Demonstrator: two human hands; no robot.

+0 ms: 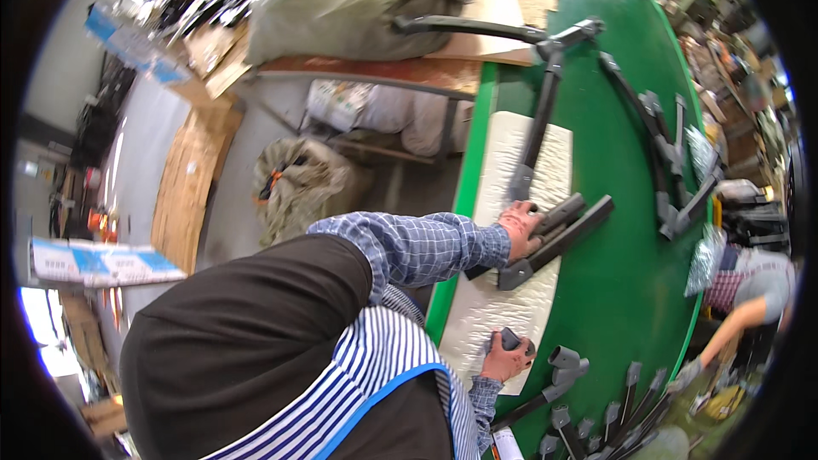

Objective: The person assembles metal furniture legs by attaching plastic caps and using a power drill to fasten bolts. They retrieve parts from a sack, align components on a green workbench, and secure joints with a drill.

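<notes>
A person in a blue checked shirt and a striped apron is leaning over a green bench (pixel 613 230), seen from above their head. Their left hand (pixel 521 223) is pressing down on a dark grey folded metal frame (pixel 558 238) that is lying on a white padded mat (pixel 511 230) along the near left edge of the bench; the fingers are lying spread and flat on the frame's bars, not curled round them. A long grey bar (pixel 538 123) of the same frame is running away from the hand toward the far side, where it is meeting a jointed bracket (pixel 569 34). Their right hand (pixel 505 359) is nearer to the body, low on the mat, with its grip clamped on a small dark object (pixel 510 340) whose kind I cannot tell. Just to the right of that hand, a grey tube fitting (pixel 564 364) is lying on the green surface, with a row of similar grey parts (pixel 613 422) beyond it at the near edge. More dark frame pieces (pixel 669 162) are lying along the right side of the bench. At the far right, another person's arm (pixel 733 328) is reaching toward the bench. A bulging grey-green sack (pixel 341 0) is sitting at the far left
</notes>
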